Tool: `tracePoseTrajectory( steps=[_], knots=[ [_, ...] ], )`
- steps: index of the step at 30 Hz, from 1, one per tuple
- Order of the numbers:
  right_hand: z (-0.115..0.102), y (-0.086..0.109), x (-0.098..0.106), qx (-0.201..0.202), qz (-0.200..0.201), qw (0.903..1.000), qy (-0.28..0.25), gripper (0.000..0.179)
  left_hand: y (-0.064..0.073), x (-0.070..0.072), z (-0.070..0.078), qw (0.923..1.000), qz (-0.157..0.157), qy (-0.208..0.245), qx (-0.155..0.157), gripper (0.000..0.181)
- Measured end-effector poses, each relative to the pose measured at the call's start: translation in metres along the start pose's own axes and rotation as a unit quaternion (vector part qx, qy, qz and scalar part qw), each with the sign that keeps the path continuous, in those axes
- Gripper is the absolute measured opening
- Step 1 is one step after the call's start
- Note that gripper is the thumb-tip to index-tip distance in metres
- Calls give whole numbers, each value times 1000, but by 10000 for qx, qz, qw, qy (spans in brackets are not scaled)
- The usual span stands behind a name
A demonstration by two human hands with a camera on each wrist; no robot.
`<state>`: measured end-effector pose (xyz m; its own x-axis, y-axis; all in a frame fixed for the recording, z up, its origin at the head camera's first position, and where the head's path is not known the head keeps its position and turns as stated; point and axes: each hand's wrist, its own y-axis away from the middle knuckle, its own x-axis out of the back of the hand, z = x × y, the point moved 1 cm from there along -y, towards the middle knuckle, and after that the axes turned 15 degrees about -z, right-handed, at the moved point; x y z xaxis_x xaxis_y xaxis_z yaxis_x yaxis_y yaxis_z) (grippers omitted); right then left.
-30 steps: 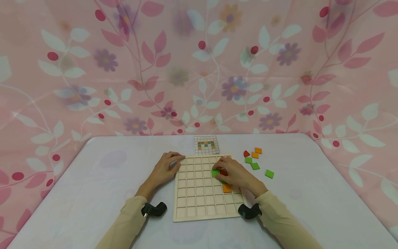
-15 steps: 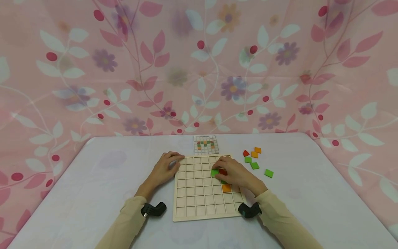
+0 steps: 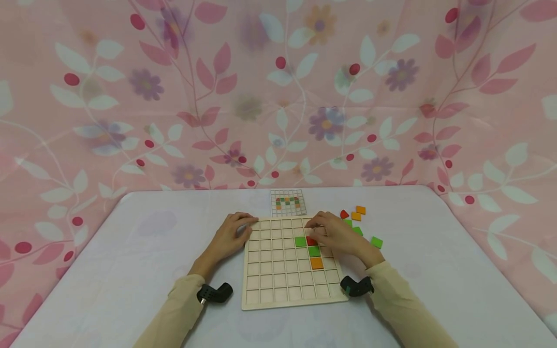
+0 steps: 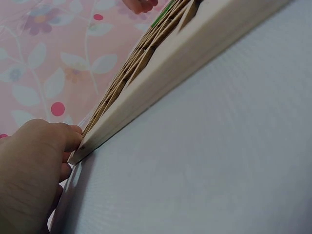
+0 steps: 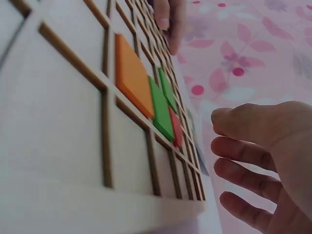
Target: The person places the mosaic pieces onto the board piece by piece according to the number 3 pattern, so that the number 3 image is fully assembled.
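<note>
A pale wooden grid board (image 3: 278, 280) lies flat on the table. My left hand (image 3: 228, 237) holds its far left corner, with the thumb at the board's edge in the left wrist view. On the right half of the grid sit a green tile (image 3: 300, 241), a red rounded tile (image 3: 311, 240), a second green tile (image 5: 161, 108) and an orange tile (image 3: 316, 263). Over the board's far right part hovers my right hand (image 3: 335, 237). Its fingers are spread and loosely bent, with nothing between them in the right wrist view.
Behind the board lies a gridded pattern card (image 3: 285, 211) with small coloured shapes. Several loose tiles lie right of the board, among them a red piece (image 3: 344, 214), an orange tile (image 3: 360, 210) and a green tile (image 3: 376, 242). A floral cloth (image 3: 278, 96) hangs behind the table.
My right hand has come off the green tile beside the red one and moved up and right, uncovering more of the tiles. The left hand stays at the corner.
</note>
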<state>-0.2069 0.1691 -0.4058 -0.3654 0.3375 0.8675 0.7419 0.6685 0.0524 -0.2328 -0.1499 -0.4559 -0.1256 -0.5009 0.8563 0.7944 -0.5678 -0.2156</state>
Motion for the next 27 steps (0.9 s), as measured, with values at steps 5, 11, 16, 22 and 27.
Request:
tracePoseTrajectory(
  steps=[5, 11, 16, 22, 27],
  knots=[
    [14, 10, 12, -111, 371, 9991, -161, 25, 0, 1, 0, 10000, -22, -1, 14, 27],
    [38, 24, 28, -478, 707, 9954, -442, 26, 0, 1, 0, 10000, 1, 14, -11, 27],
    [62, 37, 32, -730, 1021, 9904, -577, 25, 0, -1, -1, 10000, 6, -25, -16, 27],
    [88, 45, 29, -1065, 1181, 9845, -741, 25, 0, -2, -2, 10000, 23, -55, -22, 27],
    [101, 50, 25, -1292, 1228, 9812, -742, 27, 0, -1, -1, 10000, 4, -21, 14, 27]
  ],
)
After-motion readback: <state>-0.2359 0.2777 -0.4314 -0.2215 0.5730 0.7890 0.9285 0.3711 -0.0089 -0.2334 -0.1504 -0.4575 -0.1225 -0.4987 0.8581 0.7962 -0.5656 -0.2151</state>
